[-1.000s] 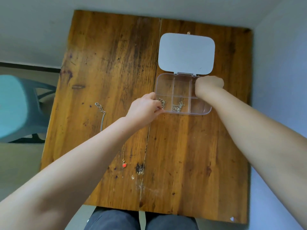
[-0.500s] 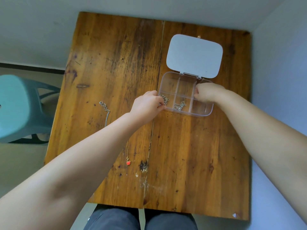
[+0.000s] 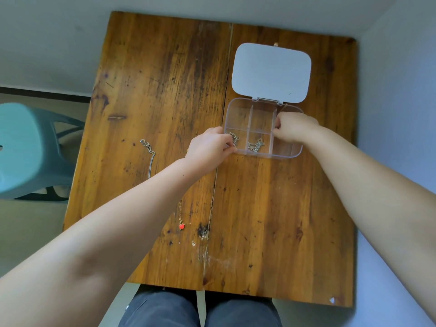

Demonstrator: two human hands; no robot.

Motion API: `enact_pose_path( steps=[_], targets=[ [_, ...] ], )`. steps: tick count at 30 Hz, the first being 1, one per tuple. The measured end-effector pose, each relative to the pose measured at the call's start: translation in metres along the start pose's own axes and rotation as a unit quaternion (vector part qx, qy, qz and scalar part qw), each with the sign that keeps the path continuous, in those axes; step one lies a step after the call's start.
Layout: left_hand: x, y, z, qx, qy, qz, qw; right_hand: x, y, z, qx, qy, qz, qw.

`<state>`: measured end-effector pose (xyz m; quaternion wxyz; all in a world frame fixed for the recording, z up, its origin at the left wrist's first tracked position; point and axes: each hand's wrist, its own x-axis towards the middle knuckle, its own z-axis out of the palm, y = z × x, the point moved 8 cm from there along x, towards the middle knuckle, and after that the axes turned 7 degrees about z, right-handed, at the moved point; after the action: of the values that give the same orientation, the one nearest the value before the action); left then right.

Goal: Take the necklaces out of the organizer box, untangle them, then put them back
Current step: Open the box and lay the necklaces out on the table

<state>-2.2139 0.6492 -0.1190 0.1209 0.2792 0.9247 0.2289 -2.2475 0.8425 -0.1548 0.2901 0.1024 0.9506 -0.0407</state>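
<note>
The clear organizer box (image 3: 238, 109) lies open on the wooden table (image 3: 165, 90), its white lid (image 3: 271, 72) flat behind it. At the box's near-left corner, my left hand (image 3: 208, 147) pinches a silver necklace (image 3: 235, 138) in the near-left compartment. Another silver necklace (image 3: 256, 145) lies bunched in the near-middle compartment. Over the right compartments my right hand (image 3: 295, 129) has its fingers closed. A thin gold chain (image 3: 283, 106) runs from it toward the far rim. On the table lie a silver necklace (image 3: 148, 152) and a gold chain with a red pendant (image 3: 181, 225), both partly hidden by my left forearm.
A teal plastic stool (image 3: 26, 149) stands on the floor left of the table. A pale wall runs close along the table's right edge. My knees in dark trousers (image 3: 200, 310) are at the near edge.
My right hand has shifted a little nearer over the box's right side. My left hand stays at the near-left compartment on the silver chain. The camera view has drifted slightly.
</note>
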Motion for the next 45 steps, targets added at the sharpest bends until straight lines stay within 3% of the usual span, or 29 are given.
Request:
enact_pose_path(
  steps=[7, 10, 13, 16, 19, 23, 25, 27, 28, 30, 32, 34, 37, 41, 45],
  targets=[
    [-0.001, 0.000, 0.002, 0.002, -0.002, -0.009, 1.000, -0.020, 0.002, -0.013, 0.090, 0.073, -0.047, 0.992],
    [-0.002, 0.000, 0.002, 0.037, -0.007, -0.013, 0.999, -0.039, 0.003, -0.032, 0.243, 0.074, -0.077, 0.964],
    [0.002, 0.010, -0.012, 0.054, 0.019, -0.021, 0.998, -0.067, 0.000, -0.060, 0.409, 0.019, -0.112, 0.905],
    [0.021, 0.054, -0.037, -0.155, 0.036, 0.042, 0.986, -0.104, -0.015, -0.082, 0.527, -0.040, -0.178, 0.830],
    [0.030, 0.100, -0.057, -0.339, -0.032, 0.080, 0.937, -0.133, -0.017, -0.096, 0.657, -0.057, -0.198, 0.725],
    [0.017, 0.085, -0.055, -0.428, -0.152, 0.039, 0.890, -0.164, 0.001, -0.069, 0.788, -0.105, -0.175, 0.581],
    [0.003, 0.064, -0.042, -0.498, -0.238, 0.019, 0.833, -0.180, -0.003, -0.027, 0.810, -0.141, -0.141, 0.552],
    [-0.010, 0.041, -0.025, -0.518, -0.304, -0.019, 0.799, -0.196, -0.016, 0.021, 0.817, -0.169, -0.089, 0.544],
    [-0.016, 0.029, -0.015, -0.507, -0.333, -0.038, 0.794, -0.203, -0.024, 0.046, 0.813, -0.173, -0.054, 0.553],
    [-0.027, 0.008, 0.006, -0.451, -0.374, -0.077, 0.807, -0.215, -0.037, 0.098, 0.780, -0.148, 0.046, 0.606],
    [-0.030, -0.013, 0.022, -0.315, -0.366, -0.095, 0.871, -0.225, -0.042, 0.144, 0.714, -0.096, 0.159, 0.675],
    [-0.029, -0.024, 0.032, -0.141, -0.347, -0.057, 0.925, -0.233, -0.054, 0.174, 0.646, -0.050, 0.220, 0.729],
    [-0.028, -0.018, 0.042, 0.014, -0.312, 0.033, 0.949, -0.234, -0.075, 0.190, 0.547, 0.007, 0.222, 0.807],
    [-0.026, -0.010, 0.037, 0.052, -0.220, 0.116, 0.967, -0.228, -0.093, 0.180, 0.360, 0.053, 0.164, 0.917],
    [-0.025, -0.017, 0.025, 0.027, -0.166, 0.147, 0.975, -0.215, -0.084, 0.163, 0.268, 0.034, 0.131, 0.954]
  ],
)
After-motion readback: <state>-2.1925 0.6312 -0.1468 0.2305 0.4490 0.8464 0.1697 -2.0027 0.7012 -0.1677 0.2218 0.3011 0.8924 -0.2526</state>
